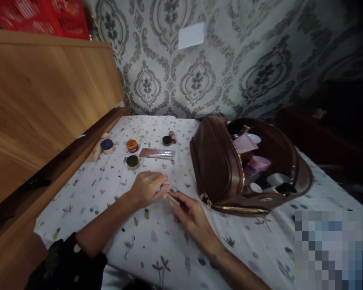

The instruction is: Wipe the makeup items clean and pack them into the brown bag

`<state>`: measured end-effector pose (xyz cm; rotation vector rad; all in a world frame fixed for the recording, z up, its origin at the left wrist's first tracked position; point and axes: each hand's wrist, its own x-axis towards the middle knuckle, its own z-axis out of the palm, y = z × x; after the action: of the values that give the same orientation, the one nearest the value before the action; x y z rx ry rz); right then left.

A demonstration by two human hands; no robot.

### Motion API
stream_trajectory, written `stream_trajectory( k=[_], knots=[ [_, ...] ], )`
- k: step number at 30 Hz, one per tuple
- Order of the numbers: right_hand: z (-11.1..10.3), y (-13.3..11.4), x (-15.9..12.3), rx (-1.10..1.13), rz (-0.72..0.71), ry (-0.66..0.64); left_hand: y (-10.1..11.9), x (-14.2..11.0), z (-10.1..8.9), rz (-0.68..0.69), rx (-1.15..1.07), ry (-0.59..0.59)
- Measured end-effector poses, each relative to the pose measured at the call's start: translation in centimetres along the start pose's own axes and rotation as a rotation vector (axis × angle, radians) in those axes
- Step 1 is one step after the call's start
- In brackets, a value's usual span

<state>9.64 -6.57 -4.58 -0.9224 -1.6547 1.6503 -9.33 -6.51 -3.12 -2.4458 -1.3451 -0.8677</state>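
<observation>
My left hand [148,186] is closed, with a sliver of light blue showing at its fingertips; the rest of what it grips is hidden. My right hand [192,213] meets it from the right, pinching a small slim pale item [172,198] between thumb and fingers. Both hands are just above the patterned sheet [157,241]. Beyond them lies a pinkish tube with a silver end [157,153]. Near it are a dark-lidded jar [132,162], an orange-lidded jar [132,145] and a small black-lidded pot [167,140].
To the right stands an unzipped brown bag [214,157] holding several bottles and a pink-lidded container [259,163]. A blue-lidded jar [107,146] and a beige tube [95,152] lie at the left beside the wooden cabinet [51,80]. Patterned wallpaper [196,76] closes off the back.
</observation>
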Motion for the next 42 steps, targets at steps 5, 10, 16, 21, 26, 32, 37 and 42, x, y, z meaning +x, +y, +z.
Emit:
stream_trajectory(
  k=[5, 10, 16, 21, 26, 32, 37, 42],
  knots=[
    [0.1, 0.9, 0.4, 0.016, -0.001, 0.054, -0.2, -0.1, -0.2, -0.018, 0.027, 0.021],
    [0.3, 1.5, 0.1, -0.221, -0.173, 0.151, -0.1, -0.3, 0.2, 0.000, 0.110, 0.048],
    [-0.1, 1.0, -0.4, -0.642, -0.713, 0.202, -0.2, -0.6, 0.1, -0.139, -0.022, -0.018],
    [-0.2, 0.7, -0.2, -0.677, -0.768, 0.235, 0.0, -0.4, -0.3, -0.208, -0.099, -0.033],
    [-0.1, 0.9, -0.2, -0.669, -0.736, 0.265, -0.1, -0.5, -0.1, -0.208, -0.085, 0.006],
    [-0.1, 0.6, -0.3, -0.708, -0.609, 0.271, -0.1, -0.8, 0.4, -0.157, -0.045, 0.018],
    [0.0, 0.5, -0.5, -0.722, -0.546, 0.260, 0.1, -0.8, 0.4, -0.135, -0.052, 0.024],
    [-0.1, 0.8, -0.5, -0.630, -0.586, 0.229, 0.2, -0.7, 0.2, -0.152, -0.057, 0.008]
  ],
)
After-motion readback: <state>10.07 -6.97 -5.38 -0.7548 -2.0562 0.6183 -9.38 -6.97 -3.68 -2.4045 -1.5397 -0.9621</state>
